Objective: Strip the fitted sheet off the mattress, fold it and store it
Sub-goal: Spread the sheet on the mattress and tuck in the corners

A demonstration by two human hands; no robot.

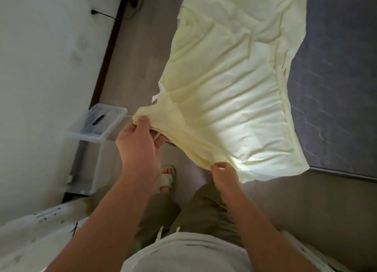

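Note:
The pale yellow fitted sheet [230,88] hangs stretched in front of me, its far part lying on the blue-grey mattress [334,83] at the right. My left hand [138,143] pinches a gathered corner of the sheet at its lower left end. Close to my waist, my right hand [223,174] grips the near edge of the sheet. The cloth between the two hands is pulled taut and wrinkled, lifted off the floor.
A clear plastic storage box with a lid [97,121] stands by the white wall [44,67] on the left. Grey wood floor [132,67] runs between wall and mattress. My sandalled foot [166,178] is below the sheet. White bags lie at lower left.

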